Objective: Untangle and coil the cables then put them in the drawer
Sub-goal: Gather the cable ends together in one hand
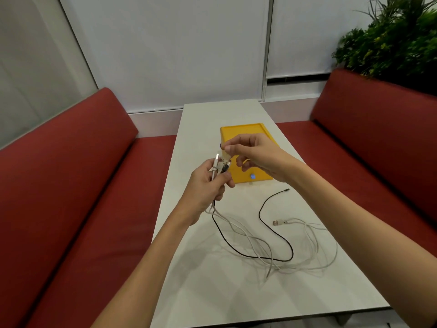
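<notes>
Head view: two bare forearms reach in from 6 o'clock over a long white table (201,292).
Cable heap: at 5 o'clock of the frame centre, white cables (314,252) lie in loose overlapping loops on the tabletop, with a black cable (275,233) snaking through them.
Loose ends: a white USB plug (276,223) rests free on the table at 4 o'clock; the black cable's far tip (286,190) lies just short of the yellow box.
Left hand: the left hand (208,185) is closed around a bunch of cable ends, white and black, which stick up out of the fist; the strands hang from its underside to the heap.
Right hand: the right hand (255,157), at 1 o'clock of the left one and close to it, pinches a small connector (225,157) between thumb and forefinger at the top of the bunch; its other fingers are curled loosely.
Drawer unit: a yellow box (246,131) sits on the table behind the hands at 12 o'clock, with a small blue knob (252,176) on its near face; whether its drawer is open I cannot tell.
Surroundings: red bench seats (71,185) flank the table at 9 and 3 o'clock; a green plant (390,39) stands at 2 o'clock.
</notes>
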Demonstrator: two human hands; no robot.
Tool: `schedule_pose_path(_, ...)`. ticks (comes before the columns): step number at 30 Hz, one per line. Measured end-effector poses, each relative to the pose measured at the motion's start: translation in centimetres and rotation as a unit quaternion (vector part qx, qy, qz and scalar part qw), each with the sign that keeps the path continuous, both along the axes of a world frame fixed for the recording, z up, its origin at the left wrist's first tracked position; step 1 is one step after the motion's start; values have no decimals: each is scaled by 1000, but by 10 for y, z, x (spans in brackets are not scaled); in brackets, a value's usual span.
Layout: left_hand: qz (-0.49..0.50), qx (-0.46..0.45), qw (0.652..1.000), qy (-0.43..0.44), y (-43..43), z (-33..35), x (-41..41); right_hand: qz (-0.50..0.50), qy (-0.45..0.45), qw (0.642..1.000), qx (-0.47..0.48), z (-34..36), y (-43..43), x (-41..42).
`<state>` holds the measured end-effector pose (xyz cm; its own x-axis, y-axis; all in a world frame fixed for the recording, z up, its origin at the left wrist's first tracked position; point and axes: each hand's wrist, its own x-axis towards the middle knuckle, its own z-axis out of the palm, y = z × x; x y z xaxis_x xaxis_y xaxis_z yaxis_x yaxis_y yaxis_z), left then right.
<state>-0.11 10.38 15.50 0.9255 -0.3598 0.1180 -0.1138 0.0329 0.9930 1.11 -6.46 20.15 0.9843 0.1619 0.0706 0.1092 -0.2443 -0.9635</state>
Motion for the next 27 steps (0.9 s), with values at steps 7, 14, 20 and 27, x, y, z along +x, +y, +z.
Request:
schedule_pose_path(7, -17, -99, 991, 83, -4, -3, 5, -32, -152, 976, -152, 4, 9, -5)
schedule_pose_path(14, 63, -197, 971, 119, 5, -10, 16, -63, -121, 990, -28, 8, -9, -7)
schedule_pose_path(20, 134, -235, 949, 162, 22, -15, 28, -118, -91, 971, 188, 34, -42, -2)
schedule_pose_path(27, -10, -98, 993, 58, -13, -1, 9, -46, -93, 947, 305, 63, -8, 1)
